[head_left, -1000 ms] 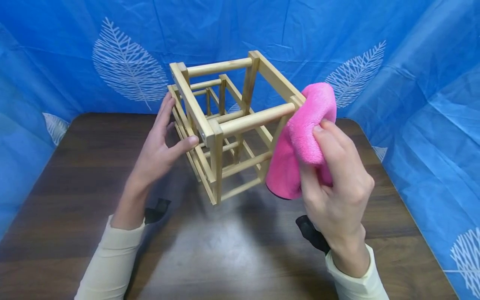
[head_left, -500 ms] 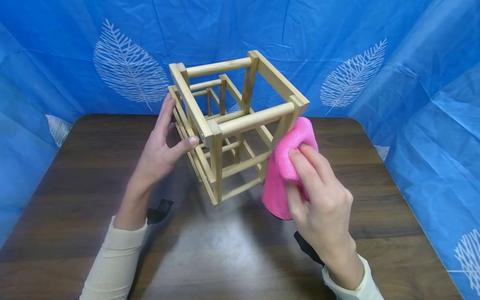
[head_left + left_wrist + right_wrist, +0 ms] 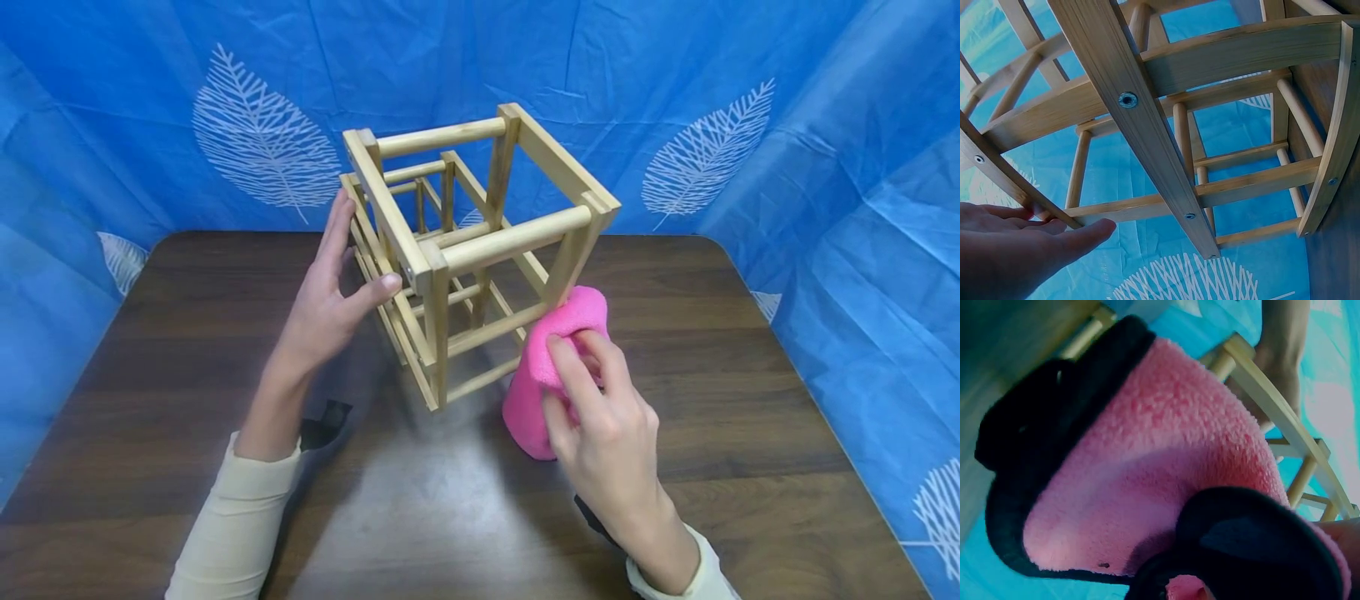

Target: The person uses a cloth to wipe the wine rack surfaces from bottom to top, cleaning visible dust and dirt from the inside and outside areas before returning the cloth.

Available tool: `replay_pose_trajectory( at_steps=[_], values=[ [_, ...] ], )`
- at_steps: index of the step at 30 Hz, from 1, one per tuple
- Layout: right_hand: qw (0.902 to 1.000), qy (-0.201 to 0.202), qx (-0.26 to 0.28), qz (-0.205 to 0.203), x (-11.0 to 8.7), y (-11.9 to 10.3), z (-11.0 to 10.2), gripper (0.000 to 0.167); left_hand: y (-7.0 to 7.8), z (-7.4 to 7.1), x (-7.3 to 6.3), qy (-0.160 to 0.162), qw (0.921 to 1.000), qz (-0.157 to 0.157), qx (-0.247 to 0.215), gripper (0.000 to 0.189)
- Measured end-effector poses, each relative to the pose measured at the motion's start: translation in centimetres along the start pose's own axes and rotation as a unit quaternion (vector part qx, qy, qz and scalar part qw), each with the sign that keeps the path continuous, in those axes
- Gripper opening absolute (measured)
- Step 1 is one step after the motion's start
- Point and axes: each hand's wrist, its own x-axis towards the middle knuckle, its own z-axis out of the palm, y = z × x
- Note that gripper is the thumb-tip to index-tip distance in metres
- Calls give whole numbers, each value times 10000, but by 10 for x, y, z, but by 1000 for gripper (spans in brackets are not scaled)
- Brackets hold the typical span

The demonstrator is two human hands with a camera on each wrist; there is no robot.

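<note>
A pale wooden rack (image 3: 517, 237) of slats and round rungs stands at a tilt in the head view, over the middle of the table. Against its left side rests my left hand (image 3: 318, 312), fingers straight and thumb spread toward the near post. In the left wrist view that hand (image 3: 1035, 240) touches the end of a slat. My right hand (image 3: 607, 446) pinches a pink fluffy cloth (image 3: 528, 417) and presses it to the lower part of the rack's near right post. The cloth (image 3: 1147, 444) with its black edging fills much of the right wrist view, hiding most of the fingers.
A dark brown wooden table (image 3: 735, 400) with rounded far corners lies beneath. Blue curtains (image 3: 450, 50) with white leaf prints hang behind and along both sides. Near each wrist sits a black strap piece (image 3: 326, 425).
My right hand has slid the pink cloth down along the near right post, from its top toward its lower part, also moving left. The left hand and rack stay nearly in place.
</note>
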Motion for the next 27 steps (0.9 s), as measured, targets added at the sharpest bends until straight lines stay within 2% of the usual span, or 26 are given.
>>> replay_pose_trajectory(
  at_steps=[6, 14, 23, 27],
  values=[
    [9985, -511, 174, 13, -15, 5, 4, 42, 0, 1, 1, 68, 9999, 78, -26, 93],
    [9920, -1202, 249, 299, -25, 8, 5, 42, -1, 1, 1, 200, 9996, 191, -45, 90],
    [9915, -1232, 318, 283, -29, 2, 11, 44, -1, -1, -1, 147, 9995, 254, 79, 72],
    [9920, -1206, 324, 156, -30, -4, 15, 44, -1, -2, 0, 108, 9995, 224, 211, 72]
  ],
)
